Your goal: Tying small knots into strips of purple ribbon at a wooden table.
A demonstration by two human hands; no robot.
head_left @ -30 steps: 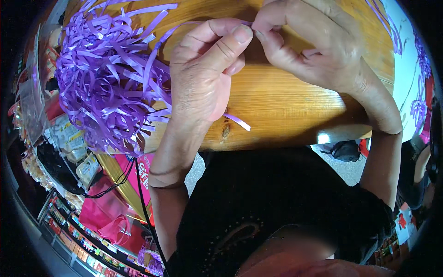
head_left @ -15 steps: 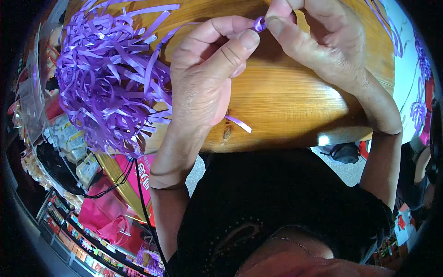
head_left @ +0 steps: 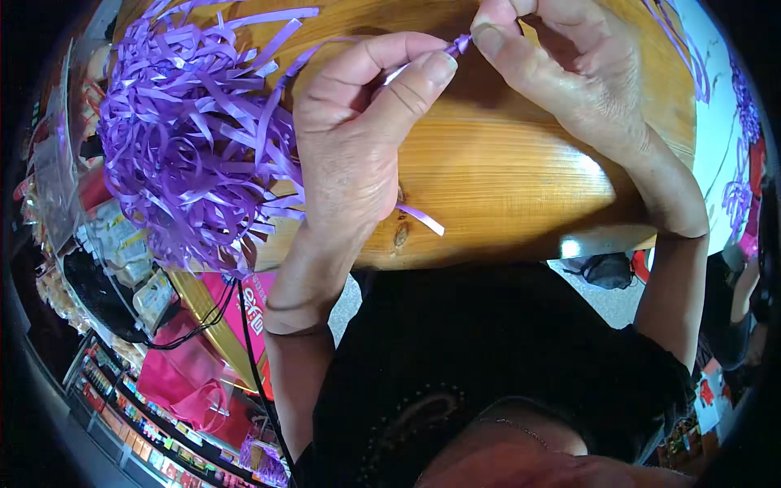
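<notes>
Two hands meet over a wooden worktop [head_left: 504,187]: the left hand [head_left: 358,138] and right hand [head_left: 569,73] each pinch one thin purple ribbon strip [head_left: 460,45] (held taut between fingertips). Just left of the left hand lies a heap of purple ribbon strips [head_left: 195,130].

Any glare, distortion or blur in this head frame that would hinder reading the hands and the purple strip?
Head view: strong fisheye bending, the wooden table edge curves and the corners are black; a bright glare patch on the varnish right of centre; left hand and right hand are sharp, as is the purple strip pinched between them; the ribbon pile is crisp; the rim clutter is smeared.
</notes>
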